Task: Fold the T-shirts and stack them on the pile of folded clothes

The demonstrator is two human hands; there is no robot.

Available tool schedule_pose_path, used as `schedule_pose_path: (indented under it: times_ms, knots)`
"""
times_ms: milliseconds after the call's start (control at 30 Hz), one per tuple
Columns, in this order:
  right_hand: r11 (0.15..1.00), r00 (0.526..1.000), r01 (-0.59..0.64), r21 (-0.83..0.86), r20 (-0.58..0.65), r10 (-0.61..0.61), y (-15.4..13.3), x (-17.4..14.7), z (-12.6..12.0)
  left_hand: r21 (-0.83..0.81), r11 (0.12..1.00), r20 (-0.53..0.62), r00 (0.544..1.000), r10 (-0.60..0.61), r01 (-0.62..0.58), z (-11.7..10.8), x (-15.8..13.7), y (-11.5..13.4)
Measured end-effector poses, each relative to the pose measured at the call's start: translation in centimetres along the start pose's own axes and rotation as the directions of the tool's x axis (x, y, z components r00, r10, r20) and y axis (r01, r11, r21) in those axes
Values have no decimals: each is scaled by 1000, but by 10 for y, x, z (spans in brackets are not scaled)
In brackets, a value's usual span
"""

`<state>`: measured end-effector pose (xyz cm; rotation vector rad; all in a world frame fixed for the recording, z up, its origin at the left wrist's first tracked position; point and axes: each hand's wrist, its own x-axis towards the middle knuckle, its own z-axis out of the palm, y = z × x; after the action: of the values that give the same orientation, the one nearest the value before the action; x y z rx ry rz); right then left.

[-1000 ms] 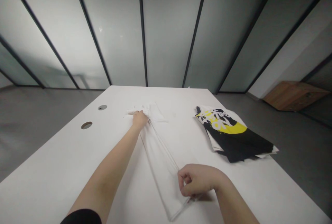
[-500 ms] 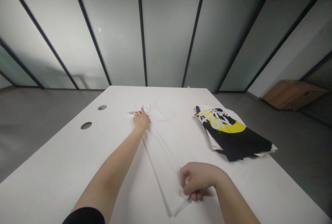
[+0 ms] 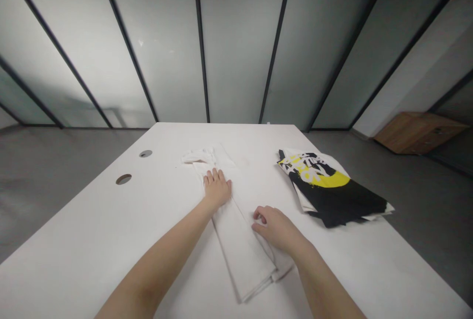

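A white shirt (image 3: pixel 238 245), folded into a long narrow strip, lies flat on the white table, its long sides running away from me. At the far end is a bunched part with an opening (image 3: pixel 199 157) like a collar. My left hand (image 3: pixel 218 188) rests palm down on the upper part of the shirt, fingers stretched out. My right hand (image 3: pixel 277 228) is over the shirt's right side, near a loose fold (image 3: pixel 283 262). Its fingers are bent, with a gap between thumb and forefinger and nothing visible held there.
On the right of the table (image 3: pixel 92 240) lies a stack of cloth items (image 3: pixel 343 201) with a black, yellow and white print. Two round holes (image 3: pixel 123 179) are at the left. A wooden cabinet (image 3: pixel 417 132) stands beyond the table by the wall.
My left hand has come nearer from the far end and flattened on the shirt. My right hand has let go of the near right corner and moved up; a loose fold now lies at the right.
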<state>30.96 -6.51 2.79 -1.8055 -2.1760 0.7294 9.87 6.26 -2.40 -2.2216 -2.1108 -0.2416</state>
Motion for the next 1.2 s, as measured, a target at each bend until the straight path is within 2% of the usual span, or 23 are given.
schedule_pose_path:
  times_ms: [233, 400, 500, 600, 667, 733, 800, 900, 1000, 1067, 1133, 1200]
  knots:
    - [1000, 998, -6, 27, 65, 5, -18, -7, 7, -18, 987, 96, 982, 162, -161, 2, 32, -13]
    - [992, 986, 113, 64, 116, -120, -32, -10, 15, -43, 953, 128, 945, 302, -299, -4, 55, -27]
    - [978, 974, 183, 96, 117, -194, -35, -11, 19, -62, 937, 110, 931, 349, -344, -7, 62, -31]
    - [974, 969, 215, 75, 107, -222, -34, -12, 21, -64, 930, 10, 932, 363, -362, -13, 59, -26]
    - [973, 967, 229, 43, 108, -232, -33, -12, 21, -61, 935, -69, 936, 345, -349, -17, 47, -19]
    - [971, 966, 237, 17, 104, -238, -33, -10, 22, -60, 950, -97, 949, 299, -306, -20, 25, -12]
    - [972, 968, 237, 1, 85, -236, -32, -8, 23, -58, 963, -63, 964, 260, -263, -21, -4, -8]
    - [973, 973, 230, -18, 29, -229, -31, -4, 28, -68, 958, 13, 960, 281, -280, -18, -57, -12]
    - [975, 975, 216, -49, -35, -218, -30, 0, 34, -95, 931, 51, 932, 358, -352, -16, -108, -27]
    - [978, 977, 200, -56, -69, -204, -31, 1, 38, -129, 893, 57, 896, 441, -431, -18, -135, -38]
    - [982, 978, 181, -56, -92, -186, -32, 2, 40, -161, 855, 57, 860, 508, -494, -22, -155, -46]
    - [984, 979, 167, -63, -110, -173, -35, 2, 41, -191, 833, 56, 842, 537, -519, -29, -167, -49]
